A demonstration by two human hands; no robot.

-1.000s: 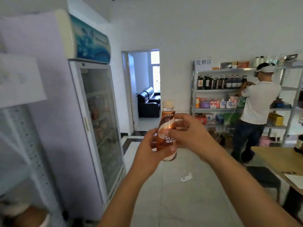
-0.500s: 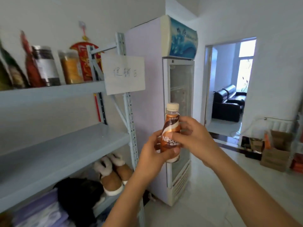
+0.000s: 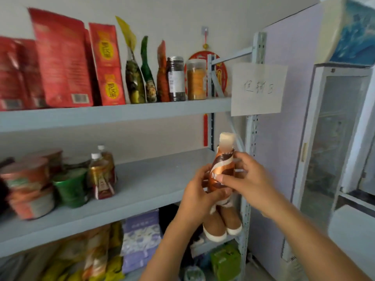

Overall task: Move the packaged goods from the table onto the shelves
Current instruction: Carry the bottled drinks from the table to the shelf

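Observation:
A brown coffee bottle (image 3: 222, 165) with a white cap is held upright in front of the grey shelf unit. My left hand (image 3: 197, 194) grips its lower part from the left. My right hand (image 3: 246, 180) pinches its label from the right. The bottle hangs in the air just off the right end of the middle shelf (image 3: 154, 179), whose right half is bare. The bottle's base is hidden by my fingers.
The top shelf (image 3: 113, 113) carries red bags, pouches and two jars. Instant noodle cups (image 3: 28, 187) and two small bottles (image 3: 102, 175) stand at the middle shelf's left. Boxes and plush slippers (image 3: 221, 224) lie lower down. A paper sign (image 3: 257, 89) hangs on the post; a glass-door fridge (image 3: 332, 138) stands right.
My view has swung left from the room and fridge to the shelf unit. Both hands kept hold of the bottle, which now sits close to the middle shelf's right end.

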